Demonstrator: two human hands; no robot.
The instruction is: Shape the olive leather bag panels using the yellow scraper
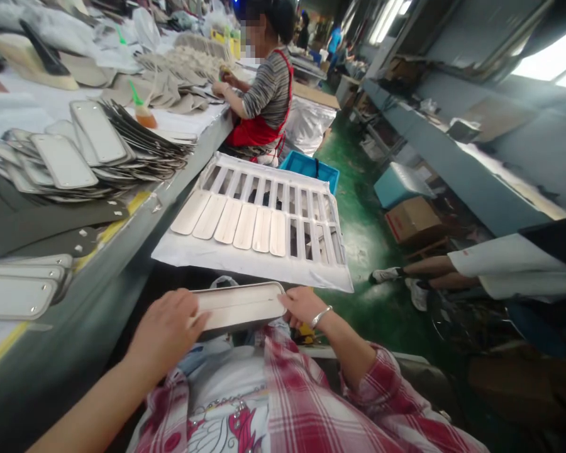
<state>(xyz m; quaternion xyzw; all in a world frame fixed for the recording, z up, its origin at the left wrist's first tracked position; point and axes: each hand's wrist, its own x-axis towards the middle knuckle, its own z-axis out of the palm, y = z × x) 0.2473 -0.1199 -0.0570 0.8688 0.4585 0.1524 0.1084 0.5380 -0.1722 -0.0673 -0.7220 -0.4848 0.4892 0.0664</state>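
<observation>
Both of my hands hold a long cream panel with rounded ends and a dark edge [245, 304], level in front of my chest. My left hand [172, 327] grips its left end, thumb on the upper face. At the right end, the fingers of my right hand [302, 306] close round the rim. Just beyond lies a white slotted rack [255, 267], on which several similar cream panels [246, 224] stand side by side in the front row. Its back row and right part show open slots.
On the left, a long table [136, 220] bears stacked panels [66, 160], dark flat pieces [51, 220] and a glue bottle [144, 113]. A person in a red apron [268, 94] sits beyond the rack, beside a blue crate [311, 168]. Another person's legs [434, 277] show at right.
</observation>
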